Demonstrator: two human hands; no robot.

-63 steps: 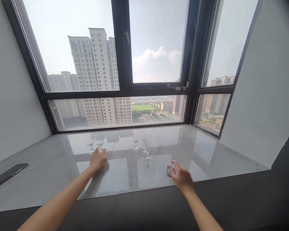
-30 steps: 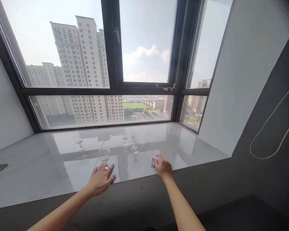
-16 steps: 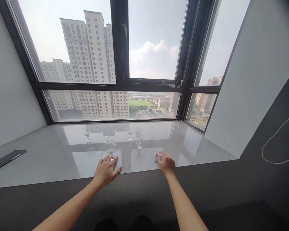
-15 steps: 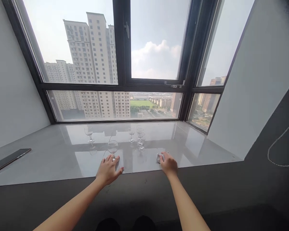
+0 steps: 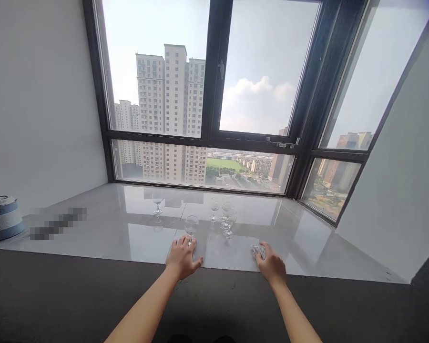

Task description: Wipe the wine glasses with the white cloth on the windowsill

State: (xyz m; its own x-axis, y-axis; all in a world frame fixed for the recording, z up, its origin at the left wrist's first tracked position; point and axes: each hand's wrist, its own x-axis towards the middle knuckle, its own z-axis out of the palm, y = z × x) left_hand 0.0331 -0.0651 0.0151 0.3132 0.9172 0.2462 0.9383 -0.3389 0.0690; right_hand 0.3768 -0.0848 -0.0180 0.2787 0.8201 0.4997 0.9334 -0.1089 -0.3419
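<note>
My left hand (image 5: 182,258) lies on the front edge of the glossy windowsill (image 5: 146,247), fingers spread and thumb out to the right, holding nothing. Just beyond its fingertips stands a clear stemmed glass (image 5: 191,223); the fingers partly cover its foot, and whether they touch it I cannot tell. My right hand (image 5: 273,265) is closed around a crumpled whitish cloth (image 5: 256,251), possibly tissue, resting on the sill. Between the hands and farther back, several stemmed glasses (image 5: 229,221) stand upright close together. Another stemmed glass (image 5: 158,202) is set apart toward the left rear.
A round blue-and-white container (image 5: 4,220) sits at the sill's far left, beside a dark, pixelated item (image 5: 59,225). Dark window frames (image 5: 200,142) border the back, with walls on both sides. The sill drops off at its front edge.
The view has swung left, bringing the blue-and-white container into sight. Both hands keep about the same places on the sill, and the glasses stand as before.
</note>
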